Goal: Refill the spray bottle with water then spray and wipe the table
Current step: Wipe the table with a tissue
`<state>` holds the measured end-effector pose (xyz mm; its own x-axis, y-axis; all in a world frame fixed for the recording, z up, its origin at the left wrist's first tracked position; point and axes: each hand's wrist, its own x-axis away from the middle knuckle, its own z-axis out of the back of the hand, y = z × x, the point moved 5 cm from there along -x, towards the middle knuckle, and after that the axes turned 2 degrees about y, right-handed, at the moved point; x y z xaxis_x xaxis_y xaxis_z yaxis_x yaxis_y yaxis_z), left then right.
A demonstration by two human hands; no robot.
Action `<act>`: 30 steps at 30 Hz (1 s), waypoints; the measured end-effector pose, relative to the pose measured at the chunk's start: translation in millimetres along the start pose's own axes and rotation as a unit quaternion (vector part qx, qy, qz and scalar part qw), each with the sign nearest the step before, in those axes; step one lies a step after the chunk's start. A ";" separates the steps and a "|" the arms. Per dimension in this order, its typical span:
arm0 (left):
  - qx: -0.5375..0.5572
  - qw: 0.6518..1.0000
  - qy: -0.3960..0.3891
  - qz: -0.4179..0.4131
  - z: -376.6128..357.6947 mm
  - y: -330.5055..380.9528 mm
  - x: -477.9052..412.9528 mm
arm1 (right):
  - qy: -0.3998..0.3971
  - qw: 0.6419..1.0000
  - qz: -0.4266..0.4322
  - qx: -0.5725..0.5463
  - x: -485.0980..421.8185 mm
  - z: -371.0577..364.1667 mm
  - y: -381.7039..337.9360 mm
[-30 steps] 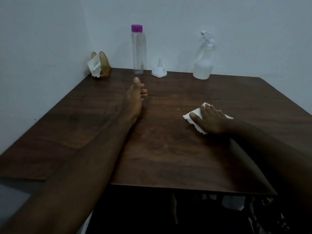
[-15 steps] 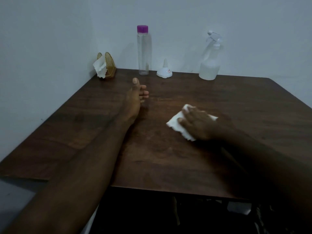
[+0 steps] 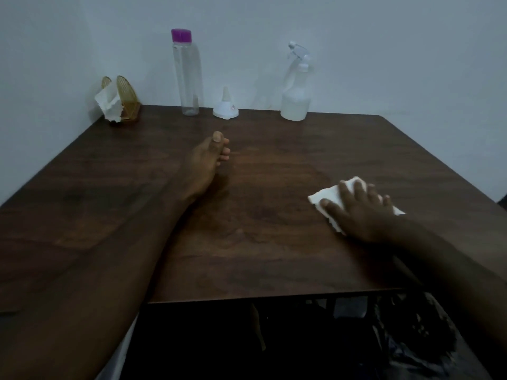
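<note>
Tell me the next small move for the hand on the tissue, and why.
Probably slide the tissue leftward across the table. The right hand presses flat on it near the right side, the left hand rests idle, and the spray bottle already stands at the wall, so wiping seems underway.

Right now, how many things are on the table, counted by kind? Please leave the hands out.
Bottles: 2 (clear bottle with purple cap, spray bottle)
Funnel: 1 (white)
Napkin holder: 1 (gold, with paper in it)
Loose paper napkin: 1 (under the right hand)
Total: 5
</note>
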<state>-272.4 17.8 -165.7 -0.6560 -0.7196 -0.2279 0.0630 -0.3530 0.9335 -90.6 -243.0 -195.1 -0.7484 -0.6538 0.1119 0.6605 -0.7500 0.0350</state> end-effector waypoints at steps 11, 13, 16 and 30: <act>-0.010 0.998 -0.051 -0.026 -30.7 2.6 5.7 | 0.044 0.997 0.061 0.011 8.0 -1.8 7.3; 0.016 0.999 -0.039 -0.019 -28.2 2.3 5.1 | 0.035 0.993 -0.104 -0.034 -14.2 1.5 43.1; 0.020 0.999 -0.044 -0.006 -30.4 0.2 1.0 | 0.027 0.996 -0.079 -0.037 -23.7 0.6 10.6; 0.045 0.995 0.081 0.045 -2.5 -4.5 -6.9 | -0.004 0.988 0.153 -0.014 -144.7 32.4 -152.9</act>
<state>-266.2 22.9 -169.0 -0.5213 -0.8348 -0.1769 0.0434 -0.2329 0.9715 -81.3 -30.5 -184.4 -0.5139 -0.8493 0.1211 0.8533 -0.5206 -0.0296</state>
